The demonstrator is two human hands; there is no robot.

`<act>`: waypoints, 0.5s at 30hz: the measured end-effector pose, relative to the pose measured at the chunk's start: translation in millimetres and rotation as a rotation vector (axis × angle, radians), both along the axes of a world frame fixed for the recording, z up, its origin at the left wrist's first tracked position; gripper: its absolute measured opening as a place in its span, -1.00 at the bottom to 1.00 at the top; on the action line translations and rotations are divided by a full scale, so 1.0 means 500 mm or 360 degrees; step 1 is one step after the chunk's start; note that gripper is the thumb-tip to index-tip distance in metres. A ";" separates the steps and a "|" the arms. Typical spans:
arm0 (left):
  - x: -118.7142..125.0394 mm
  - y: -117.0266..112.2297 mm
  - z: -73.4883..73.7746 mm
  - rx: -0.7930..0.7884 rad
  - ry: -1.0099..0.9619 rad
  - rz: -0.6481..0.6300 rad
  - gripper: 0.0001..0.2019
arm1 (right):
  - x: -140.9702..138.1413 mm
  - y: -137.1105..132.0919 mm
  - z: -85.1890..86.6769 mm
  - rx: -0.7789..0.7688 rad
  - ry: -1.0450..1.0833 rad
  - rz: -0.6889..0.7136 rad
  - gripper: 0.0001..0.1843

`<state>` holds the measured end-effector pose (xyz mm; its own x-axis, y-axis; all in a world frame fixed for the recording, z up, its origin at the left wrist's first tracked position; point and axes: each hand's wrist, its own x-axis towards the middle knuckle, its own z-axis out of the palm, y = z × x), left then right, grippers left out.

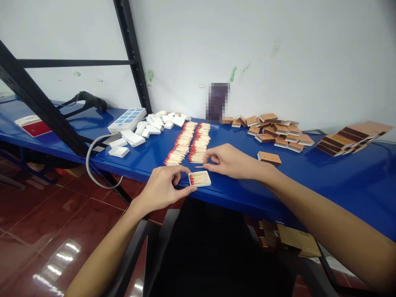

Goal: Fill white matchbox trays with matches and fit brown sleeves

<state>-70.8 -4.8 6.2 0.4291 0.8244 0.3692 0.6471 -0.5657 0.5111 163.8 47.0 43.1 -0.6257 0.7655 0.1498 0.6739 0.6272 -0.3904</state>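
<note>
My left hand (165, 185) grips a small white matchbox tray (209, 184) by its left end, thumb below and fingers above, at the table's front edge. Several red-tipped matches (199, 178) lie inside it, heads to the left. Just above the tray, my right hand (224, 161) pinches a single match (199, 167) between thumb and fingertips, its red head pointing left. Behind both hands two long rows of matches (182, 142) lie side by side on the blue table, heads to the left.
White trays (154, 123) are heaped at the back left beside a white power strip (128, 119). Orange matchbox sleeves (278, 130) are piled at the right, with one sleeve (269, 158) near my right forearm. Flattened-looking sleeves (349, 138) lie farther right. A black metal post (40, 95) rises at left.
</note>
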 end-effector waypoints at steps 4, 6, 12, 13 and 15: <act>-0.001 0.000 -0.001 0.0003 0.0002 -0.0004 -0.71 | 0.002 0.003 -0.004 -0.0048 -0.0049 0.0047 -0.85; -0.001 0.000 -0.002 0.0007 0.0002 -0.0005 -0.70 | 0.000 -0.007 0.006 -0.0071 0.0011 0.0078 -0.85; 0.000 0.000 -0.001 0.0009 -0.0004 -0.0006 -0.70 | -0.011 -0.036 0.032 -0.0259 0.0097 0.0209 -0.82; 0.000 0.000 -0.001 0.0006 -0.0002 -0.0006 -0.70 | -0.013 -0.034 0.028 -0.0234 0.0101 0.0193 -0.82; 0.000 0.000 -0.001 0.0003 0.0000 0.0000 -0.70 | -0.014 -0.023 0.015 -0.0055 0.0128 0.0091 -0.82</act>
<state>-71.0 -4.7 5.7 0.4291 0.8237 0.3706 0.6470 -0.5666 0.5103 156.7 35.3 50.7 -0.6555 0.7345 0.1754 0.6032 0.6491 -0.4636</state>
